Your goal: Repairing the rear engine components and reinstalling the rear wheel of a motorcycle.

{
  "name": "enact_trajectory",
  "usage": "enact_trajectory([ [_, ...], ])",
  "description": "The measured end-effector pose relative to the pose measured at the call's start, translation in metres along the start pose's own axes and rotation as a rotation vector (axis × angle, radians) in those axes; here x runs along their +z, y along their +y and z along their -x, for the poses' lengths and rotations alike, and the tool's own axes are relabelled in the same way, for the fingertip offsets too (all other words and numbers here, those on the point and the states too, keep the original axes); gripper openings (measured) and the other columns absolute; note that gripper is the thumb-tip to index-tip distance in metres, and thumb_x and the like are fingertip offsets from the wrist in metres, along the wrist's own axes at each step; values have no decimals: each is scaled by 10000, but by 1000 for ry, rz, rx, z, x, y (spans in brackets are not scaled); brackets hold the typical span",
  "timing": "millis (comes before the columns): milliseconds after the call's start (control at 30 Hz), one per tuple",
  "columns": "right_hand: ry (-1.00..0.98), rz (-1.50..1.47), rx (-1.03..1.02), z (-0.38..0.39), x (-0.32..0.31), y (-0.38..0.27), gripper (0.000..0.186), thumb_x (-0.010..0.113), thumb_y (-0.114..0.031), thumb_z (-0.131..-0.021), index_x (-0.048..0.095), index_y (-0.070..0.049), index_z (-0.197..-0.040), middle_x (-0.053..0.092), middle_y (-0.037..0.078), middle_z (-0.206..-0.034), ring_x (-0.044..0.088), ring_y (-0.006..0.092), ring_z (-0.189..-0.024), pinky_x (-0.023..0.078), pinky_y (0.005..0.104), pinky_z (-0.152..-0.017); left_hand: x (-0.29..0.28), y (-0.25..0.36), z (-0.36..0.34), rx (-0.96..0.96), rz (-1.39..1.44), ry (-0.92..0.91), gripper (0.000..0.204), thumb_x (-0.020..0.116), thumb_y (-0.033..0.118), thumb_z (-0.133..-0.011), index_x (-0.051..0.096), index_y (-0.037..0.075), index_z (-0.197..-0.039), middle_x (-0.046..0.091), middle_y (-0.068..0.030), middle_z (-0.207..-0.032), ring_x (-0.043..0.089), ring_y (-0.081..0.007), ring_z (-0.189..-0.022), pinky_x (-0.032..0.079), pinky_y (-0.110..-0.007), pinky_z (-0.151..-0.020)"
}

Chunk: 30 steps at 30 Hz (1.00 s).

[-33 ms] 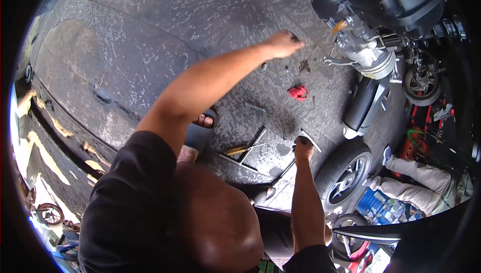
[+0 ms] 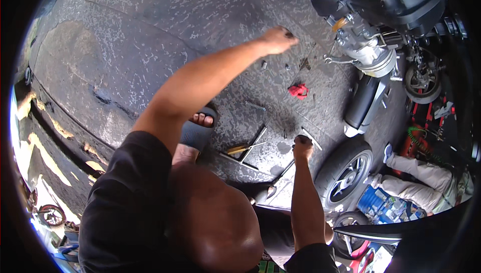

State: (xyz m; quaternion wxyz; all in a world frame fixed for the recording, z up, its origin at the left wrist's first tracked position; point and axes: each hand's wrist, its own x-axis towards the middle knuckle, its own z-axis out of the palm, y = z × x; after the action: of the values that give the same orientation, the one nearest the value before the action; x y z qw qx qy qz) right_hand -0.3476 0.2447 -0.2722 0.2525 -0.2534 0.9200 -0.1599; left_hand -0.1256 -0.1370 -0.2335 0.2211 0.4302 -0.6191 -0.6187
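Note:
My left hand [image 2: 279,41] is stretched out over the floor, its fingers curled closed. Something dark shows at its fingertips, too small to name. Below it on the floor are a small metal cylinder [image 2: 264,65] and a crumpled red piece [image 2: 298,91]. My right hand [image 2: 302,148] is also closed, with a dark patch at the fingers. It overlaps a T-handle wrench [image 2: 284,171] whose crossbar shows beyond the knuckles; whether the hand grips it is hidden. A coil spring [image 2: 255,106] lies between the two hands.
Another T-handle wrench [image 2: 253,145] and a yellow-handled screwdriver [image 2: 237,150] lie near my sandalled foot [image 2: 197,132]. To the right are a detached wheel [image 2: 346,173], a motorcycle engine [image 2: 363,47] and its exhaust muffler [image 2: 367,105]. A person's legs [image 2: 416,177] stretch beside a blue container [image 2: 376,205].
My left hand has drawn back slightly to the left and up. My right hand has shifted very little. The things on the floor stay where they were.

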Motion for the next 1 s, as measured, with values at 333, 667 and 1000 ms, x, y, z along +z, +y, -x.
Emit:
enact_trajectory([
  [333, 170, 175, -173, 58, 37, -11, 177, 702, -193, -754, 656, -79, -881, 676, 134, -823, 658, 326, -771, 512, 434, -717, -59, -26, 34, -39, -187, 107, 281, 609, 269, -937, 670, 13, -1034, 667, -45, -851, 570, -115, -704, 473, -282, -638],
  [667, 173, -955, -417, 22, -56, -269, 120, 588, -148, -897, 578, -29, -880, 548, 46, -726, 525, 152, -560, 454, 285, -516, -20, -7, 38, -50, -24, 7, 277, 604, 248, -945, 657, 27, -1103, 679, -51, -931, 610, -140, -828, 496, -293, -750],
  [1000, 168, -1190, -433, -1, -68, -301, 182, 611, -176, -893, 568, -8, -840, 557, 50, -699, 535, 138, -514, 450, 272, -473, -16, -4, 49, -44, -13, 9, 267, 609, 222, -936, 660, 2, -1079, 677, -75, -893, 604, -138, -779, 495, -293, -720],
])
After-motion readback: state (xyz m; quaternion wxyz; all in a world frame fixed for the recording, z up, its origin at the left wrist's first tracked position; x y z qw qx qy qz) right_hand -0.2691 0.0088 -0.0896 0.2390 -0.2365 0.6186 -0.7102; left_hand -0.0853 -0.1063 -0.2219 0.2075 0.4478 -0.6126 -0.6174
